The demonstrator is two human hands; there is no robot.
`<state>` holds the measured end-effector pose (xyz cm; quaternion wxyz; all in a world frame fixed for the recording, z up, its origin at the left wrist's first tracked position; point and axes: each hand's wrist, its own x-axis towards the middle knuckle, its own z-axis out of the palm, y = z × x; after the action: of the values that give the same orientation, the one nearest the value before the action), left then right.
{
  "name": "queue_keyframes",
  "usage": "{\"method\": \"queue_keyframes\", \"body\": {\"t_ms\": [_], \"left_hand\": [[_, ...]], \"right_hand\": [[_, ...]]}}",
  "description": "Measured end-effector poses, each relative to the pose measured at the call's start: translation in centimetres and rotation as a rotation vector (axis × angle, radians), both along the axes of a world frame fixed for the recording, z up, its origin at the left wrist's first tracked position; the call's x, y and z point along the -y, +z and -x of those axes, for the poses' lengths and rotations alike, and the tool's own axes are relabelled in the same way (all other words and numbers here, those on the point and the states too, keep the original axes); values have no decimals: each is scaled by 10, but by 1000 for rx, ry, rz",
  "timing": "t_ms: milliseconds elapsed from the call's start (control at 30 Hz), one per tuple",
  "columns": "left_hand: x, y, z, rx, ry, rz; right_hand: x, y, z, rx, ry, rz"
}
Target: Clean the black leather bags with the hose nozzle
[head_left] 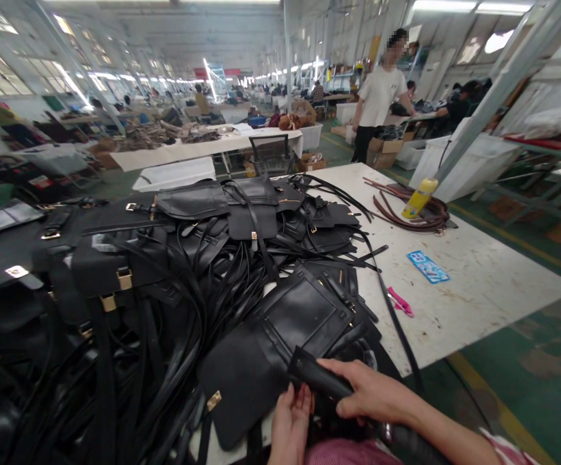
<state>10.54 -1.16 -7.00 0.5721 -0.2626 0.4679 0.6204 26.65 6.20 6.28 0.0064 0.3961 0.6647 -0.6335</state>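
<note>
My right hand [374, 391] is wrapped from above around a black tube-like tool [327, 376] with a flattened, flared end, perhaps a blower nozzle. Just below that end, my left hand [292, 420] is turned palm up with its fingers extended. Whether its fingertips touch anything is hard to see. Beyond both hands lies a black leather bag [304, 307], its flap [241, 381] spread toward the left with a small gold clasp plate [214, 400] near the edge. Part of the bag is hidden behind my right hand and the tool.
Black bags with straps and gold buckles [124, 278] are heaped across the left of the white table [483, 278]. On its right are brown straps [387, 210], a yellow bottle [420, 199], a blue packet [428, 267] and a pink tool [400, 301]. A person [379, 97] stands beyond.
</note>
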Motion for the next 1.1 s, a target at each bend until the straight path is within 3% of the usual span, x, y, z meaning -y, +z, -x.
{"method": "queue_keyframes", "body": {"t_ms": [133, 367, 467, 567, 833, 1000, 1100], "left_hand": [[-10, 6, 5, 91, 52, -74], [-14, 6, 10, 52, 67, -60], [-12, 5, 9, 61, 40, -39], [-12, 6, 9, 84, 18, -64], [-13, 1, 11, 88, 23, -79], [-10, 1, 14, 119, 15, -109], [-9, -4, 15, 149, 22, -105]], "right_hand": [[2, -4, 11, 56, 17, -12], [-6, -3, 20, -79, -77, 154], [-7, 0, 26, -19, -120, 77], [-4, 4, 26, -12, -74, 12], [-19, 1, 38, -97, -131, 205], [-15, 8, 22, -91, -63, 231], [-8, 3, 19, -80, -70, 210]]}}
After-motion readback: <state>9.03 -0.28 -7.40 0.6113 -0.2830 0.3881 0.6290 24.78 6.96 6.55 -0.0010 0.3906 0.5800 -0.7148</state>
